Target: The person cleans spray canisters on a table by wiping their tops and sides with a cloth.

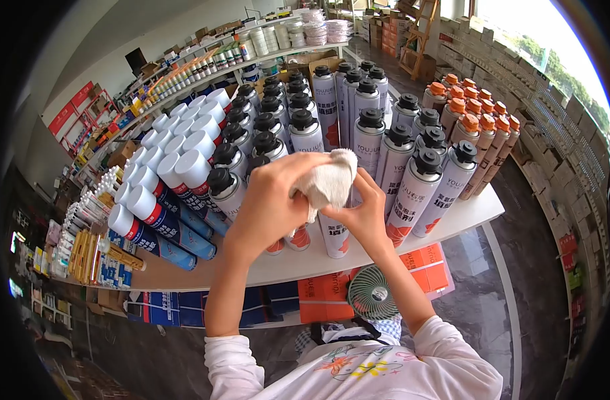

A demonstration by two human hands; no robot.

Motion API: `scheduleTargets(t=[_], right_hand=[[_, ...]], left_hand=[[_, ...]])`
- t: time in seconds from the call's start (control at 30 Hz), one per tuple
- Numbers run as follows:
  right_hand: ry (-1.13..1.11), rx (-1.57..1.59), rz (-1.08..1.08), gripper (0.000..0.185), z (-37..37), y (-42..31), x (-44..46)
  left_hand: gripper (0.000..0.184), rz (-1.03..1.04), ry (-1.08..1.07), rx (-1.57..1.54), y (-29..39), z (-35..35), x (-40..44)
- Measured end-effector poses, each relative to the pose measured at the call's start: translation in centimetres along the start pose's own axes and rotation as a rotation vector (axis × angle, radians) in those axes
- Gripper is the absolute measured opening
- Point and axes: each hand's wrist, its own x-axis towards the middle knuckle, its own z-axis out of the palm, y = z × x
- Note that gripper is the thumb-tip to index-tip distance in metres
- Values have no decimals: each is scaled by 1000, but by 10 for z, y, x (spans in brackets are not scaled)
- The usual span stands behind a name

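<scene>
My left hand [272, 203] presses a crumpled white cloth [326, 181] over the top of a spray foam can [334, 239] at the table's front edge. Lower down, my right hand [362, 208] grips around the same can just beneath the cloth. The can stands upright, its cap hidden under the cloth. More white foam cans with black caps [412, 190] stand close by on the right. Behind my hands are further rows of black-capped cans [307, 130].
Blue cans with white caps [160, 227] fill the table's left part. Orange-capped cans [477, 130] stand at the right. The white table [482, 205] has boxes [325, 297] and a green fan [373, 292] below its front edge. Stocked shelves [205, 70] line the back.
</scene>
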Motion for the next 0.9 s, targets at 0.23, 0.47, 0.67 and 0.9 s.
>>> scheduleTargets(t=[0.23, 0.47, 0.67, 0.9], right_hand=[[56, 70, -22, 50, 4, 6, -4], [77, -15, 20, 51, 4, -8, -2], [26, -9, 19, 59, 1, -9, 0], [37, 38, 11, 63, 2, -3, 0]], left_hand=[[40, 92, -284, 413, 44, 2, 22], [40, -111, -436, 237, 13, -12, 68], [38, -272, -304, -46, -11, -15, 51], [45, -24, -106, 0, 4, -5, 13]])
